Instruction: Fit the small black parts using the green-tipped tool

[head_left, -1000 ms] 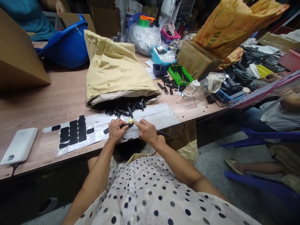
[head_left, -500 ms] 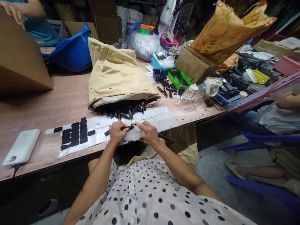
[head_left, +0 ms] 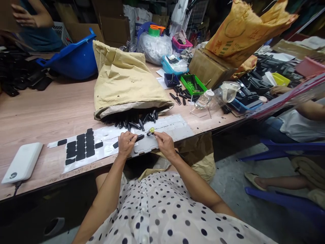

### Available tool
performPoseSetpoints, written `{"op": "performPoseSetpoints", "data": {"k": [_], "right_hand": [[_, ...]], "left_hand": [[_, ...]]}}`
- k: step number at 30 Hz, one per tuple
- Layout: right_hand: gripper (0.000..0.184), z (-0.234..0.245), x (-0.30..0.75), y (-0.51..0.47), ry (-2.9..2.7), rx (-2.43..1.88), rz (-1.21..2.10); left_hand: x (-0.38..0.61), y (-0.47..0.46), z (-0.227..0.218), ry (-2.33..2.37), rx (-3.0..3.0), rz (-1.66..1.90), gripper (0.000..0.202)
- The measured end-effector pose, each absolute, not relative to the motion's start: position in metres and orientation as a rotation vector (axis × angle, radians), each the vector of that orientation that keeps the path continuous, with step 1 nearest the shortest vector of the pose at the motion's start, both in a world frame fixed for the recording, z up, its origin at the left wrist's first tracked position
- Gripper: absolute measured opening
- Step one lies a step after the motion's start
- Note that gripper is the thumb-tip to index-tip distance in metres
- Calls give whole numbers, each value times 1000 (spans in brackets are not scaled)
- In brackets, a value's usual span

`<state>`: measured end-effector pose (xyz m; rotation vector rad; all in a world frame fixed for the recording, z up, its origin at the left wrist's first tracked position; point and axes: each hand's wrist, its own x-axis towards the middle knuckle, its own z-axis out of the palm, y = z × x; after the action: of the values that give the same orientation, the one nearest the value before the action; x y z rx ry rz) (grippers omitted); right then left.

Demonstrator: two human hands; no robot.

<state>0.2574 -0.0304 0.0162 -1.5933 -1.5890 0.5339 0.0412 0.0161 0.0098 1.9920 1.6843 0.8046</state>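
Parted near the worktop's (head_left: pixel 68 108) front edge, the left hand (head_left: pixel 126 143) pinches a slim black rod (head_left: pixel 140 137), the right hand (head_left: pixel 165 142) a small yellow-topped cylinder (head_left: pixel 151 130), likely for fingertip control.

Far left on my feed I log a white power bank (head_left: pixel 22 162), beyond it a tilted blue basin (head_left: pixel 73 61); at right, a lidded bottle (head_left: pixel 204 99), jug (head_left: pixel 229 92), and orange sack (head_left: pixel 243 34) above a cardboard box (head_left: pixel 210 69).

Tan sack (head_left: pixel 127 79) on wood-grain table (head_left: pixel 53 112)
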Motion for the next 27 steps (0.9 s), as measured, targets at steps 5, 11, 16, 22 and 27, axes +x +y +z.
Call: {"op": "performPoseSetpoints", "data": {"k": [5, 11, 16, 22, 27], "right_hand": [[30, 17, 258, -25, -1646, -1643, 537], [33, 21, 256, -22, -1722, -1717, 507], [34, 20, 254, -24, -1703, -1718, 482], [34, 19, 253, -24, -1694, -1709, 477], [32, 19, 254, -24, -1694, -1701, 468]], "left_hand": [[40, 16, 11, 1677, 1983, 791, 27], [39, 16, 11, 1689, 1991, 778, 28], [39, 16, 11, 1699, 1998, 789, 27], [40, 15, 14, 1719, 1992, 788, 28], [41, 13, 18, 1698, 2078, 735, 15]]}}
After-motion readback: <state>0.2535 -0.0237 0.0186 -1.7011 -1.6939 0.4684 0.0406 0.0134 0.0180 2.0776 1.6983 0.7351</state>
